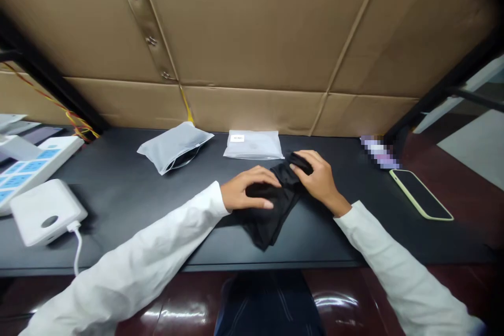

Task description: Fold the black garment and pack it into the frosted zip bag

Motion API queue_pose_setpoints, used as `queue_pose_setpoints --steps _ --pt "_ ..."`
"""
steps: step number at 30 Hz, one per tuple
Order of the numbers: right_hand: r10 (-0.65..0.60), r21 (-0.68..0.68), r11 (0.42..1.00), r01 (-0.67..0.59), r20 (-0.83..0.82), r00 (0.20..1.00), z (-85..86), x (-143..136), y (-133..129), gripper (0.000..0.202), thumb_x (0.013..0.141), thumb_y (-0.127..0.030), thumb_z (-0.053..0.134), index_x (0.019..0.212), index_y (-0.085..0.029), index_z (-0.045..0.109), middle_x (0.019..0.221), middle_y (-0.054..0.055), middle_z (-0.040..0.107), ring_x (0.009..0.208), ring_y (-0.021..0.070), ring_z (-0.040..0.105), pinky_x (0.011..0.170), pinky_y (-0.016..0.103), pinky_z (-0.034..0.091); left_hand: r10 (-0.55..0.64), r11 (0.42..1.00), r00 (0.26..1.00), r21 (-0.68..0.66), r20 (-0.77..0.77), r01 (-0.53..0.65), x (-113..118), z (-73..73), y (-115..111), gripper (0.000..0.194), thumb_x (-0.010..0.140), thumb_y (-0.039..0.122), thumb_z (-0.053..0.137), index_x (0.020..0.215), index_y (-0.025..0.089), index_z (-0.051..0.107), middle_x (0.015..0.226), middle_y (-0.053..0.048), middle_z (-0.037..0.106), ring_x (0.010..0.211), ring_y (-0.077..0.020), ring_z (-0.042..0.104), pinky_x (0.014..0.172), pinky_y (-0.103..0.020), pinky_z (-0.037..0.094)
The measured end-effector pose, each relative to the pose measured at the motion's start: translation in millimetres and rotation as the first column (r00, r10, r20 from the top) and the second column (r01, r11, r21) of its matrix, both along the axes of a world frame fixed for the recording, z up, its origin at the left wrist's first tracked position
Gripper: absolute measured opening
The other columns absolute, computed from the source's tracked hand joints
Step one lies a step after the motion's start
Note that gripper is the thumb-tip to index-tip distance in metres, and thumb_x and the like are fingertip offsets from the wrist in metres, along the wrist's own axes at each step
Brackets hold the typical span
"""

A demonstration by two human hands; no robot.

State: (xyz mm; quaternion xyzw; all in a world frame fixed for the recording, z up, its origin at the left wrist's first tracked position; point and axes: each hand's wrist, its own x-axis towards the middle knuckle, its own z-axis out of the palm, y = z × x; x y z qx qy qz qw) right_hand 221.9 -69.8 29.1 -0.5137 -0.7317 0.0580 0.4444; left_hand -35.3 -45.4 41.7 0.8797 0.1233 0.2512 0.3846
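A black piece of soft cloth (271, 215) lies rumpled on the dark table in front of me, one corner pointing toward the near edge. My left hand (252, 189) rests at its left side, thumb apart from the fingers, with no fold visibly pinched. At the cloth's far right end, my right hand (317, 176) curls its thumb and fingers around a bunched part. Just beyond the cloth lies a flat translucent white pouch (254, 146) with a small label. Farther left, another frosted pouch (173, 146) gapes at its near side, dark inside.
At left are a white power strip (37, 165) and a white box-shaped device (49, 212) with a cable. A phone (421, 194) and a blurred-out purple item (380, 152) lie at right. Brown padded panelling (252, 37) closes off the back of the table.
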Motion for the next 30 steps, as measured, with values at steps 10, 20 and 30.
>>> queue_pose_setpoints --steps 10,20,30 --pt "-0.322 -0.447 0.887 0.119 -0.413 0.852 -31.6 60.5 49.5 0.044 0.076 -0.059 0.063 0.088 -0.016 0.069 0.085 0.009 0.074 0.082 0.0281 0.068 0.073 0.04 0.055 0.051 0.881 0.96 0.465 -0.276 0.087 36.7 -19.6 -12.7 0.075 0.082 0.047 0.065 0.148 0.025 0.038 0.16 -0.011 0.024 0.148 -0.0329 0.02 0.12 -0.052 0.018" --pt "0.424 -0.102 0.905 -0.413 0.144 0.894 3.0 9.4 -2.4 0.054 0.086 -0.009 0.046 0.133 -0.03 0.059 0.133 -0.001 0.063 0.125 0.0202 0.059 0.112 0.041 0.044 0.129 0.84 0.959 0.541 -0.251 0.029 55.8 -29.5 -8.5 0.063 0.087 0.06 0.056 0.139 0.025 0.052 0.149 -0.011 0.045 0.141 -0.032 0.036 0.119 -0.049 0.022" --pt "0.549 -0.247 0.835 -0.491 0.34 0.764 -2.4 23.1 0.0 0.046 0.093 -0.031 0.059 0.138 -0.028 0.052 0.144 0.007 0.051 0.139 0.0254 0.042 0.118 0.053 0.03 -0.145 0.881 0.96 0.41 -0.241 0.236 5.6 -25.2 -1.3 0.104 0.054 0.069 0.08 0.14 0.02 0.05 0.15 -0.015 0.043 0.139 -0.0384 0.038 0.118 -0.052 0.028"
